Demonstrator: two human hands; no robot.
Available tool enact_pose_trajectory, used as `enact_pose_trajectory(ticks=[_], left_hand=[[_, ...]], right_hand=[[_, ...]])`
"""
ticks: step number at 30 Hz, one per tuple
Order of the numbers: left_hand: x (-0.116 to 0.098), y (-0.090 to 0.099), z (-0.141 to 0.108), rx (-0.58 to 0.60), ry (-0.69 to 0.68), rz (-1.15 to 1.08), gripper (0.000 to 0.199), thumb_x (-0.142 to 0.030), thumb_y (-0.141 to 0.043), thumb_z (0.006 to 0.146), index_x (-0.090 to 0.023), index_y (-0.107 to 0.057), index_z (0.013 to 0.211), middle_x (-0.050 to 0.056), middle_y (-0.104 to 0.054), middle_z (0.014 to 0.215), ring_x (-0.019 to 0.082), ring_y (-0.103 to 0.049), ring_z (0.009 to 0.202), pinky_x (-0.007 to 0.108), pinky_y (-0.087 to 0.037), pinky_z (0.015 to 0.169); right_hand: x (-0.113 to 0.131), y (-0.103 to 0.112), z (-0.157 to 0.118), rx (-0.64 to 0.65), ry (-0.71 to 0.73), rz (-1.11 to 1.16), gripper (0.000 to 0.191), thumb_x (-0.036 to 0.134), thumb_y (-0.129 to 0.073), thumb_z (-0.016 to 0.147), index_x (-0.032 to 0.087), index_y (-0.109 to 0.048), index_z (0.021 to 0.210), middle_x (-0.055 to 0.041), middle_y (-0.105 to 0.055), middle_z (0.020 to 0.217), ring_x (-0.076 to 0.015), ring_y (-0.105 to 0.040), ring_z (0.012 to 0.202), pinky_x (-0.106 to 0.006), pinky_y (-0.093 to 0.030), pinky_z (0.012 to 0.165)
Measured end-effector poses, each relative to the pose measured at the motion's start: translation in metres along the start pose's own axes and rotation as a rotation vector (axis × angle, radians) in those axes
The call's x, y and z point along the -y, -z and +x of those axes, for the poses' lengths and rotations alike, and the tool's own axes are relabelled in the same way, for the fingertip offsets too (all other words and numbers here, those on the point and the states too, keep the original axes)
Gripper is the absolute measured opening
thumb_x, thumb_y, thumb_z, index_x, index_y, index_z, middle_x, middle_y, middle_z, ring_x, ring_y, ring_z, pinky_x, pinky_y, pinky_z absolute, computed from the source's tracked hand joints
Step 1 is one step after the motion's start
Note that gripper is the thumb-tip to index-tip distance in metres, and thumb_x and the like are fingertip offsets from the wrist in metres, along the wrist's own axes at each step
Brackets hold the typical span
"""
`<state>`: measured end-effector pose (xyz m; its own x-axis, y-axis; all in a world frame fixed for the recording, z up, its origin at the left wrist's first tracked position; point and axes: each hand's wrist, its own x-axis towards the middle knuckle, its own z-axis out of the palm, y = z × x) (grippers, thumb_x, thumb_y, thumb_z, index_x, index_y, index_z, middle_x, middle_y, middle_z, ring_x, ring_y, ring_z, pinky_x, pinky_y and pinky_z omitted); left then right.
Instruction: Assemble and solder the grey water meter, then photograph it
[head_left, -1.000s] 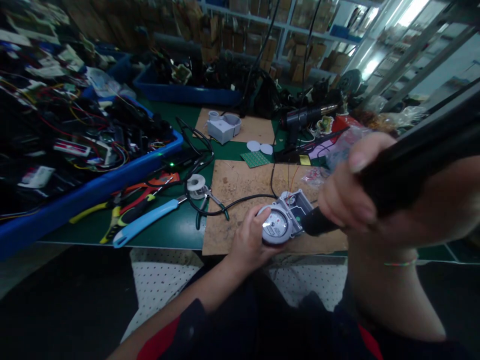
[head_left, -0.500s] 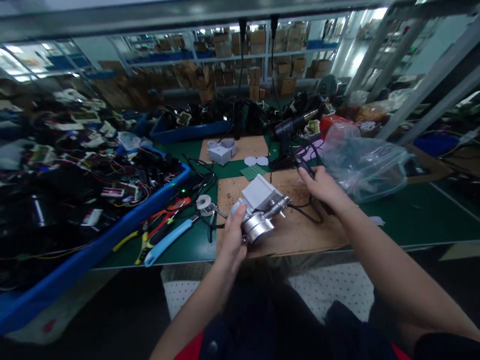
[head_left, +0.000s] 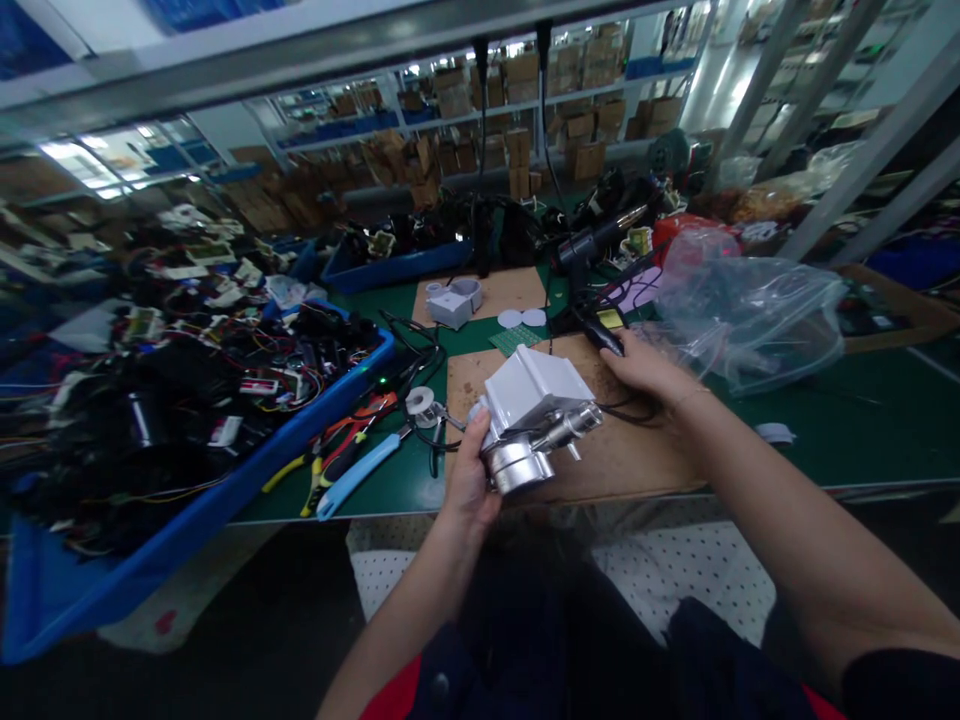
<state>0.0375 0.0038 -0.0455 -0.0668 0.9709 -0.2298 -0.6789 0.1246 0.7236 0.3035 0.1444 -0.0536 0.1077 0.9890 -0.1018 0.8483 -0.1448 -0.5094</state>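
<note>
Closed round the left side of the metal-bodied device [head_left: 517, 465], your left hand [head_left: 469, 485] has its thumb on the near edge, while the light-grey plastic housing [head_left: 536, 385] tilts up above the round metal part. Your right hand [head_left: 641, 362] reaches forward to the black handle [head_left: 602, 332], with fingertips at its near end; whether they clasp it or merely touch it, you cannot tell.

Steady the device by its solid round body, leave the metal fitting [head_left: 568, 428] on its right unstrained, and guide the black handle clear of the cable beside it.

Your left forearm rises from below to the grip; your right arm stretches forward and inward from the lower right, palm low over the work surface.

Beneath the device lies a cardboard mat [head_left: 637, 465]. Left of your grip are the wire spool [head_left: 420, 402] and blue-handled tool [head_left: 360, 475]; beyond it sit the green circuit board [head_left: 517, 338] and two white discs [head_left: 521, 318].
</note>
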Motion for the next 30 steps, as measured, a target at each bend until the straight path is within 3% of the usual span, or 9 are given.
enact_pose_trajectory(ticks=[2,5,7,10,11,13,16,21,30], left_hand=[[0.0,-0.002,-0.001,0.014,0.009,-0.001,0.041,-0.047,-0.081,0.08,-0.021,-0.074,0.111,0.004,-0.081,0.106,0.028,-0.076,0.106,0.038,-0.062,0.096],[0.0,-0.003,-0.001,0.034,0.013,0.006,0.041,-0.049,-0.081,0.079,-0.02,-0.075,0.108,0.005,-0.082,0.102,0.029,-0.076,0.106,0.04,-0.061,0.098],[0.0,-0.003,0.0,0.049,0.011,0.013,0.043,-0.051,-0.081,0.078,-0.019,-0.075,0.107,0.006,-0.082,0.1,0.031,-0.076,0.106,0.041,-0.061,0.098],[0.001,-0.001,0.001,0.067,0.004,0.024,0.047,-0.053,-0.082,0.076,-0.019,-0.074,0.108,0.006,-0.081,0.1,0.031,-0.076,0.106,0.042,-0.06,0.098],[0.001,0.001,0.002,0.072,0.002,0.029,0.048,-0.052,-0.082,0.076,-0.019,-0.074,0.109,0.006,-0.081,0.101,0.031,-0.076,0.105,0.042,-0.06,0.097],[0.002,0.004,0.003,0.082,-0.001,0.04,0.048,-0.051,-0.082,0.076,-0.019,-0.072,0.11,0.005,-0.08,0.101,0.03,-0.076,0.103,0.042,-0.06,0.097],[0.002,0.01,0.004,0.096,-0.007,0.057,0.047,-0.051,-0.081,0.077,-0.02,-0.07,0.111,0.004,-0.079,0.104,0.029,-0.075,0.103,0.041,-0.059,0.095],[0.002,0.021,0.004,0.133,-0.016,0.094,0.052,-0.055,-0.079,0.076,-0.022,-0.066,0.115,0.004,-0.076,0.106,0.029,-0.074,0.099,0.043,-0.06,0.092],[-0.003,0.028,0.003,0.212,-0.032,0.152,0.056,-0.059,-0.079,0.073,-0.021,-0.069,0.113,0.008,-0.074,0.098,0.029,-0.073,0.088,0.039,-0.061,0.077]], right_hand=[[0.0,0.003,-0.004,-0.014,0.051,0.026,0.048,0.044,-0.064,0.1,0.015,-0.057,0.137,-0.0129,-0.06,0.131,-0.0268,-0.059,0.122,-0.052,-0.048,0.11],[0.008,0.007,-0.027,-0.138,0.169,0.102,0.046,0.045,-0.058,0.1,0.012,-0.063,0.132,-0.0186,-0.056,0.139,-0.0341,-0.048,0.137,-0.057,-0.033,0.121],[0.018,0.004,-0.054,-0.261,0.266,0.191,0.054,0.05,-0.033,0.107,0.013,-0.061,0.133,-0.0186,-0.051,0.146,-0.0317,-0.041,0.143,-0.051,-0.028,0.126],[0.035,-0.009,-0.101,-0.35,0.408,0.345,0.086,0.053,0.019,0.102,0.016,-0.044,0.149,-0.0152,-0.05,0.148,-0.0231,-0.05,0.138,-0.043,-0.046,0.115],[0.041,-0.013,-0.115,-0.354,0.498,0.404,0.091,0.066,0.017,0.098,0.018,-0.038,0.153,-0.0147,-0.048,0.15,-0.0248,-0.05,0.139,-0.045,-0.047,0.115],[0.05,-0.018,-0.137,-0.294,0.757,0.523,0.106,0.094,-0.023,0.087,0.019,-0.026,0.162,-0.0154,-0.038,0.159,-0.0339,-0.044,0.145,-0.054,-0.041,0.121],[0.061,-0.013,-0.15,-0.269,0.946,0.472,0.141,0.094,-0.071,0.06,0.021,-0.014,0.167,-0.0153,-0.022,0.167,-0.0407,-0.029,0.153,-0.061,-0.027,0.128],[0.073,0.006,-0.15,-0.282,1.021,0.375,0.144,0.087,-0.082,0.054,0.02,-0.02,0.165,-0.016,-0.03,0.164,-0.0386,-0.031,0.152,-0.058,-0.026,0.13],[0.081,0.011,-0.147,-0.273,1.05,0.444,0.121,0.081,-0.086,0.055,0.023,-0.042,0.152,-0.0125,-0.051,0.143,-0.0356,-0.05,0.134,-0.052,-0.038,0.121]])
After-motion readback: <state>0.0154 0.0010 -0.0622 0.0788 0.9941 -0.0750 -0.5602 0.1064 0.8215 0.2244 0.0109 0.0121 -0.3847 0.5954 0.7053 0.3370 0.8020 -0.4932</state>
